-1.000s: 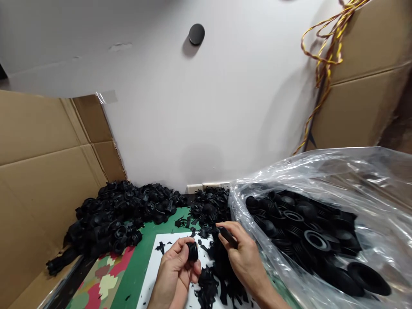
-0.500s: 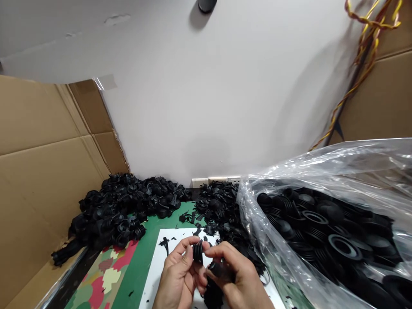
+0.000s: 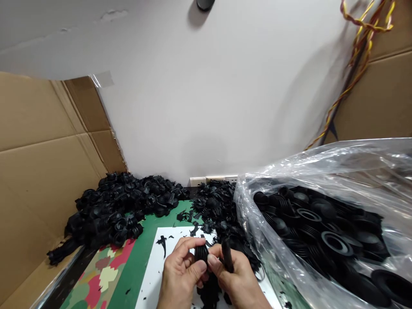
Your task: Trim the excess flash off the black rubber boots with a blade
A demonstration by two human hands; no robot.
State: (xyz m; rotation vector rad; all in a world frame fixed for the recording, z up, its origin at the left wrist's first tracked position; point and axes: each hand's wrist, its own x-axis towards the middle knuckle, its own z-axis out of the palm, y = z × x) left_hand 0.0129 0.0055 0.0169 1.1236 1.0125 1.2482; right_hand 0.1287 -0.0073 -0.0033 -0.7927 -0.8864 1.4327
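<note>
My left hand (image 3: 180, 274) pinches a small black ribbed rubber part (image 3: 201, 253) between thumb and fingers, low in the middle of the view. Beside it, my right hand (image 3: 233, 279) is closed on a slim black tool (image 3: 227, 254) that stands upright, its thumb touching the rubber part. Both hands hover over a white sheet (image 3: 151, 274) strewn with black rubber trimmings (image 3: 209, 292).
A heap of black rubber parts (image 3: 119, 210) lies at the back left on a green mat (image 3: 138, 257). A clear plastic bag (image 3: 322, 189) full of larger black rubber parts (image 3: 322, 240) fills the right. Cardboard (image 3: 41, 163) walls the left, a white wall stands behind.
My right hand has come from near the bag to meet my left hand, and the tool now stands upright against the rubber part. The view has shifted slightly.
</note>
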